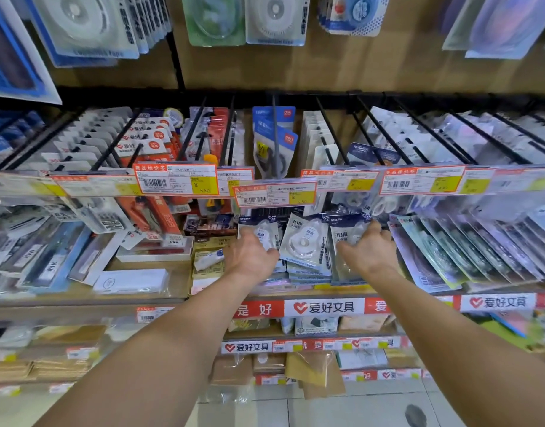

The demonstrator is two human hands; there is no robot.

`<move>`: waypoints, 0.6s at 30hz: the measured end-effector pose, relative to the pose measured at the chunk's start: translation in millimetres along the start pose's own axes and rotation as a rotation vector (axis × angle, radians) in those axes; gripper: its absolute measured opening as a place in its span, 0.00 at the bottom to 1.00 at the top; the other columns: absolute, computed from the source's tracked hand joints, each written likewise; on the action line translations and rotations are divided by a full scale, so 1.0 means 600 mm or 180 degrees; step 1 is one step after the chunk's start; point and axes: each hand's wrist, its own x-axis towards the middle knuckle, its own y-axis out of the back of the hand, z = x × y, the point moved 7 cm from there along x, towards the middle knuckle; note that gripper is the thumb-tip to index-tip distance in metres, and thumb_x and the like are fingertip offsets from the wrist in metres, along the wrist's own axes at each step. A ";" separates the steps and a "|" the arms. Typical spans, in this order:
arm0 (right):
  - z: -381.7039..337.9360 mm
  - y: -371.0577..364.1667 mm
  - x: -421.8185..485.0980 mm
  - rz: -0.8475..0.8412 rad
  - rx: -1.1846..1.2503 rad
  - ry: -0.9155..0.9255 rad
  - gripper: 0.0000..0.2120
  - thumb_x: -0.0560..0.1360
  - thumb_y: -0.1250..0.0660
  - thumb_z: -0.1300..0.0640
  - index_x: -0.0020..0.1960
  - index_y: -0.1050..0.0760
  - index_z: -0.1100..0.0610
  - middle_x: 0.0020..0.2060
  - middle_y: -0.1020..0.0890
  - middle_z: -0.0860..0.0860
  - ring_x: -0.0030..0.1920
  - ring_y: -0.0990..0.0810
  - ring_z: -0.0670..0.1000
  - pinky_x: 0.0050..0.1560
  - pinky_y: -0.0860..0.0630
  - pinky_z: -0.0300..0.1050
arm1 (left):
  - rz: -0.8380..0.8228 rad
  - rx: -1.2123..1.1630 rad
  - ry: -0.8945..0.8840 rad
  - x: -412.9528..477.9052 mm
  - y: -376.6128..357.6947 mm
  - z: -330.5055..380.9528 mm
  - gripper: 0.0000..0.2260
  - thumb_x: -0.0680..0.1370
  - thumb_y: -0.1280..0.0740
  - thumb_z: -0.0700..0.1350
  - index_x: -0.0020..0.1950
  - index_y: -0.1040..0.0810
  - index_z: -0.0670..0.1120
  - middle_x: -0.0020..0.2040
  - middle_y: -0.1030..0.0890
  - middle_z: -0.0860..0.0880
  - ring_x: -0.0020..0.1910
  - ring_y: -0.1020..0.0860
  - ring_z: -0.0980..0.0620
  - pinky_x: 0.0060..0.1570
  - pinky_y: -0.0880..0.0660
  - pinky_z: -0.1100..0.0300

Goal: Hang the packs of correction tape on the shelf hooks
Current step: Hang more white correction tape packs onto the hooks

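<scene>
Plastic-fronted packs of correction tape (305, 241) lie stacked on the shelf (175, 269) below the hooks (275, 134), light and slick I'd say, so pinch the card top; my right hand (369, 246) spreads fingers over one stack, my left hand (249, 254) hides its own.

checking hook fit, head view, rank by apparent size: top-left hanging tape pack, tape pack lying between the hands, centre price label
1. top-left hanging pack, clearly largest, though it hangs nearest the camera, so its true size is unsure
2-3. shelf pack and centre price label look about alike, so not ranked
</scene>
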 end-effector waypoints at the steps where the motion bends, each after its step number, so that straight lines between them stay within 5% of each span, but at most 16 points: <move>1: 0.000 0.002 0.000 0.0036 0.0003 0.0003 0.38 0.74 0.30 0.45 0.76 0.41 0.62 0.69 0.31 0.64 0.69 0.31 0.65 0.67 0.28 0.59 | 0.0041 0.0006 0.0003 -0.001 0.003 -0.001 0.29 0.75 0.32 0.54 0.70 0.37 0.43 0.57 0.24 0.40 0.61 0.28 0.38 0.54 0.25 0.47; 7: 0.010 0.024 0.000 0.0233 -0.0062 0.0047 0.33 0.74 0.29 0.47 0.70 0.35 0.65 0.66 0.29 0.64 0.65 0.28 0.66 0.64 0.28 0.56 | 0.0405 0.0182 -0.0122 -0.011 0.027 -0.009 0.28 0.74 0.30 0.54 0.66 0.34 0.39 0.58 0.25 0.38 0.60 0.28 0.37 0.54 0.26 0.45; 13: 0.026 0.047 -0.014 0.0173 -0.0171 -0.0246 0.38 0.74 0.32 0.42 0.75 0.41 0.61 0.69 0.33 0.62 0.65 0.25 0.66 0.56 0.25 0.58 | 0.0490 0.0258 -0.0128 -0.031 0.049 -0.026 0.26 0.74 0.30 0.51 0.66 0.33 0.39 0.58 0.25 0.38 0.60 0.28 0.38 0.51 0.29 0.49; 18: 0.048 0.054 -0.034 -0.0021 -0.0190 -0.0386 0.37 0.73 0.35 0.39 0.73 0.39 0.60 0.68 0.30 0.61 0.65 0.25 0.65 0.61 0.26 0.58 | 0.0551 0.0260 -0.0207 -0.057 0.065 -0.040 0.26 0.73 0.30 0.50 0.66 0.32 0.39 0.60 0.25 0.41 0.63 0.30 0.40 0.55 0.31 0.49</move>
